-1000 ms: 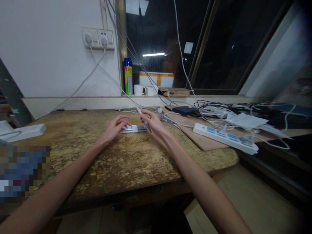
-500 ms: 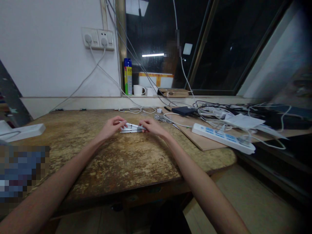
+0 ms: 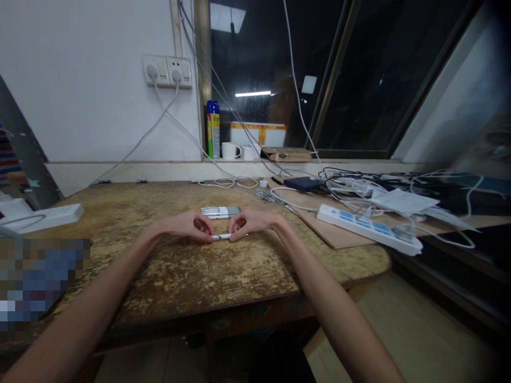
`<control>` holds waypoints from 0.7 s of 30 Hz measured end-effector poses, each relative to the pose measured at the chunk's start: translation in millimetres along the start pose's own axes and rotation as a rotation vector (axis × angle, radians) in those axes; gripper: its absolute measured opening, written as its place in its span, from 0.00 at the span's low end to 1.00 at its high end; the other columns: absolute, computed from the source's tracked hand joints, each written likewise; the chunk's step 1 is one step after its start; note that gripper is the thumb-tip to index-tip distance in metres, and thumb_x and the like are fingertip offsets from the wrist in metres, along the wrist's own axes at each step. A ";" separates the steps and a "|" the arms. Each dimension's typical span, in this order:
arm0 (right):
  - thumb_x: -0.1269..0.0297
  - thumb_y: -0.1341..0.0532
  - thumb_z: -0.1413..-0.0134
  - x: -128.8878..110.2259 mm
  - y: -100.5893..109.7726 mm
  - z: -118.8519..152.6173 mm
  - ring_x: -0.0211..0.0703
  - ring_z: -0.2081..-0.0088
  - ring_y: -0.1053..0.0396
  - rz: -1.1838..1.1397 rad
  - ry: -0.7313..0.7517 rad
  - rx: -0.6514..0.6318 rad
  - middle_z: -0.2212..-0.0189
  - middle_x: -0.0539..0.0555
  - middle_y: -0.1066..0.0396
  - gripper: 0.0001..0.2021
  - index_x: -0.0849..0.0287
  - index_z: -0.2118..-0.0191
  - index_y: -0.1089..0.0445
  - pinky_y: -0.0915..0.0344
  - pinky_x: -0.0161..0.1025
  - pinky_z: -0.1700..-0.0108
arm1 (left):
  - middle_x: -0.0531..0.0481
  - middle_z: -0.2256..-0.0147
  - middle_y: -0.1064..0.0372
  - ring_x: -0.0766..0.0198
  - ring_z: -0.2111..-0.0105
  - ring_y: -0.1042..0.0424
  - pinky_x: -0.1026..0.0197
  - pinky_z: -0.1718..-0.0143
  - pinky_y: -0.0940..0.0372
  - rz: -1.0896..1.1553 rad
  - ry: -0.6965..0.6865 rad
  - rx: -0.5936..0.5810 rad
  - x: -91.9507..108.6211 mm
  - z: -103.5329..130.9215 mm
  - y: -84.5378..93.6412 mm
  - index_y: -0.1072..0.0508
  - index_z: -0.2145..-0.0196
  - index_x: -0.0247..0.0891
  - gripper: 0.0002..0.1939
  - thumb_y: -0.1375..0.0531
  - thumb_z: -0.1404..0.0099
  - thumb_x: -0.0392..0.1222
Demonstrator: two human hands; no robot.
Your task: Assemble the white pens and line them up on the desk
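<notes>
A white pen point(image 3: 222, 236) lies crosswise between my two hands, just above or on the worn wooden table point(image 3: 191, 276); I cannot tell which. My left hand point(image 3: 194, 225) pinches its left end between thumb and fingers. At the other end, my right hand point(image 3: 248, 223) grips it the same way, with the tip showing a little past the fingers. Just behind the hands, several white and grey pens point(image 3: 220, 212) rest side by side in a row on the tabletop.
To the right, a white power strip point(image 3: 369, 230) sits on a brown board point(image 3: 331, 238) beside tangled cables point(image 3: 347, 186) and a dark box point(image 3: 304, 183). Another power strip point(image 3: 51, 218) is at the left. A spray can point(image 3: 213, 130) and mug point(image 3: 230, 150) stand on the windowsill.
Both hands have come from the group of pens towards me, now with one pen between them. The other pens stay behind in a row. The view has shifted slightly.
</notes>
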State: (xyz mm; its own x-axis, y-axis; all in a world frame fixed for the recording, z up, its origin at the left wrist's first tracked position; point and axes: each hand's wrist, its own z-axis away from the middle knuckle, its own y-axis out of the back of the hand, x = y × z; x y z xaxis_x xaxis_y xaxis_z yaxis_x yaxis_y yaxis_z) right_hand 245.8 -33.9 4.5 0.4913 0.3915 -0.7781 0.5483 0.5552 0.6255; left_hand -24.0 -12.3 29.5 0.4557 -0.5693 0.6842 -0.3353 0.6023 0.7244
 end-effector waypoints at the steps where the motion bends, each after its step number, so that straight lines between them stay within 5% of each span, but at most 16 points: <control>1: 0.51 0.26 0.56 -0.1 -0.9 -0.5 0.37 0.72 0.36 0.013 0.000 -0.009 0.73 0.49 0.25 0.16 0.58 0.65 0.19 0.45 0.34 0.71 | 0.50 0.73 0.25 0.60 0.73 0.29 0.62 0.73 0.40 0.005 -0.001 -0.012 0.3 0.0 -1.0 0.16 0.67 0.45 0.11 0.31 0.45 0.51; 6: 0.48 0.30 0.49 6.8 -1.9 -6.5 0.38 0.70 0.34 0.010 0.039 0.057 0.70 0.50 0.24 0.18 0.58 0.62 0.20 0.41 0.34 0.69 | 0.51 0.76 0.26 0.61 0.76 0.31 0.62 0.76 0.41 0.045 0.016 0.014 0.0 -1.8 -2.5 0.16 0.70 0.44 0.11 0.28 0.51 0.50; 9: 0.52 0.35 0.42 18.6 -0.2 -12.8 0.40 0.68 0.34 0.046 0.112 0.364 0.69 0.52 0.25 0.15 0.61 0.61 0.22 0.39 0.36 0.65 | 0.49 0.69 0.23 0.60 0.72 0.28 0.62 0.72 0.38 0.024 0.000 0.108 -7.8 -6.4 -4.3 0.16 0.64 0.45 0.13 0.31 0.45 0.53; 12: 0.63 0.35 0.42 29.9 0.0 -16.6 0.41 0.65 0.33 0.248 0.114 0.638 0.66 0.54 0.25 0.07 0.60 0.63 0.23 0.39 0.38 0.61 | 0.48 0.66 0.23 0.59 0.70 0.29 0.60 0.68 0.38 -0.046 -0.034 0.380 -19.8 -12.1 -8.0 0.18 0.58 0.42 0.16 0.39 0.36 0.54; 15: 0.70 0.34 0.46 34.0 -2.6 -17.0 0.43 0.61 0.33 0.431 0.102 0.673 0.64 0.54 0.25 0.04 0.60 0.63 0.23 0.40 0.38 0.57 | 0.47 0.64 0.25 0.59 0.69 0.31 0.59 0.66 0.38 -0.235 -0.081 0.505 -27.9 -15.9 -10.4 0.20 0.56 0.40 0.15 0.42 0.32 0.50; 21: 0.67 0.30 0.47 27.0 -5.3 -16.1 0.43 0.64 0.33 0.557 0.038 0.604 0.68 0.53 0.26 0.06 0.60 0.63 0.22 0.41 0.37 0.59 | 0.46 0.57 0.27 0.53 0.53 0.31 0.53 0.49 0.38 -0.440 -0.240 0.546 -27.9 -18.9 -11.6 0.22 0.56 0.39 0.11 0.43 0.30 0.43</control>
State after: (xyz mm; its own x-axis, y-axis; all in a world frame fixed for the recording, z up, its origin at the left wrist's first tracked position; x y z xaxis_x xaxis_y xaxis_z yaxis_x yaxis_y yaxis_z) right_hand 245.4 -14.4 -20.7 0.7814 0.5237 -0.3392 0.5063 -0.2145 0.8352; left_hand -17.1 7.1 0.5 0.4706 -0.8382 0.2755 -0.5541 -0.0378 0.8316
